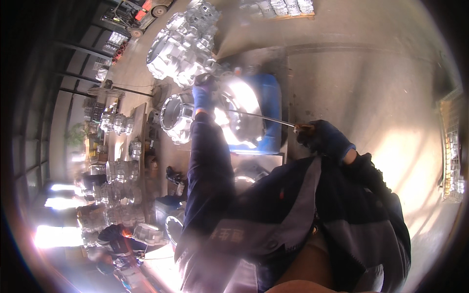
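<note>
Rod, probably stiff, runs leftward from the right hand clasping its near end, the best hold. Metal housing left of that grip looks heavy; what the left hand holds, I cannot tell.

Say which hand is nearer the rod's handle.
Right. The right hand grips the handle of the rod; the left hand is past the rod's other end, beside silver castings.
</note>
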### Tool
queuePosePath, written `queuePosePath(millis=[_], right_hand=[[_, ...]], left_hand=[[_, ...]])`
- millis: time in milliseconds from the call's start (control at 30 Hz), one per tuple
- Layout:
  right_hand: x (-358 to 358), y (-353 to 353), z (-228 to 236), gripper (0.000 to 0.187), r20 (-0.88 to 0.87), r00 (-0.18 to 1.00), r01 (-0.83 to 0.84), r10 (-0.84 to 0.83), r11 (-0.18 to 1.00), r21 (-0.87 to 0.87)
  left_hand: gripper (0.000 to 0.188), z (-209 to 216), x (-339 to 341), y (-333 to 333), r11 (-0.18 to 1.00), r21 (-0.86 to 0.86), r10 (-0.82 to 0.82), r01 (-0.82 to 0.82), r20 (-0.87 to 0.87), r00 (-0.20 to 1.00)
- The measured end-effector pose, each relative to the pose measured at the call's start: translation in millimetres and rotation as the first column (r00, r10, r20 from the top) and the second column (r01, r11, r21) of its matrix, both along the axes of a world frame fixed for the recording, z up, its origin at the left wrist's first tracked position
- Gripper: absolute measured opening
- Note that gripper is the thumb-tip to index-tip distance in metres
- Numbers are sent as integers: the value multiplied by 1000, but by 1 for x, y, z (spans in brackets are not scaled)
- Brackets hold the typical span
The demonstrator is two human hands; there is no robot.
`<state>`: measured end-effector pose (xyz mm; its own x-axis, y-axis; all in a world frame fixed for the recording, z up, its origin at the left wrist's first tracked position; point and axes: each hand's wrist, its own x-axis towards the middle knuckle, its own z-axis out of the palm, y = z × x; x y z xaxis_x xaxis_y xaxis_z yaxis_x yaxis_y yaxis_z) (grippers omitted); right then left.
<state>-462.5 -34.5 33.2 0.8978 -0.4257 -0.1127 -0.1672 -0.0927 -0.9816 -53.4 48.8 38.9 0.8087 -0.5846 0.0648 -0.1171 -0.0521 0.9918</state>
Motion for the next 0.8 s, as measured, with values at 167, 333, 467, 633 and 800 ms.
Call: queuePosePath(millis=[167, 333, 467, 633, 800], right_hand=[[12, -4, 3, 19, -199, 973, 113, -114, 993, -16], [26, -9, 4, 28, -208, 976, 42, -56, 997, -70], [34, -16, 1, 25, -185, 961, 178, -204, 973, -147], [40, -17, 9, 30, -161, 987, 29, -29, 1000, -2], [43, -24, 23, 32, -240, 967, 78, -83, 996, -30]], left_hand=[[23, -6, 6, 7, 1000, 0, -16, 16, 2, 1000], [27, -12, 16, 8, 997, 71, 1, -12, 145, 989], [26, -15, 24, 8, 996, 85, 11, -16, 64, 998], [22, -12, 19, 11, 997, 74, 17, -16, -11, 1000], [23, -10, 13, 5, 992, 115, 53, -59, 53, 997]])
